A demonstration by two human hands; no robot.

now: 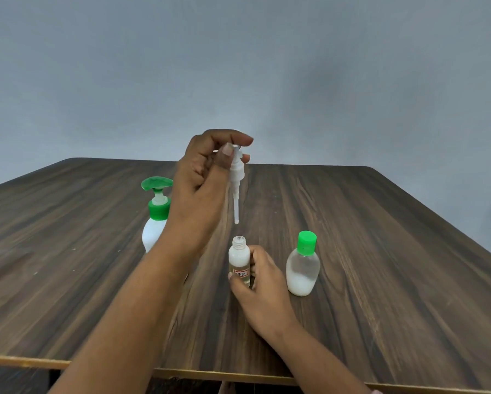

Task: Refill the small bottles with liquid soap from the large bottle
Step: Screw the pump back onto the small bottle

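Bottles (239, 260): three; hands (262, 282): two.

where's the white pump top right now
In the head view it is mid-table, held in the air by the left hand: the pump top hangs just above the open small bottle gripped by the right hand.

Small open bottle (239, 258): one white label (240, 272) with a red border on the lower front, bearing dark handwritten marks too blurred to read. No other text, brand or number visible.
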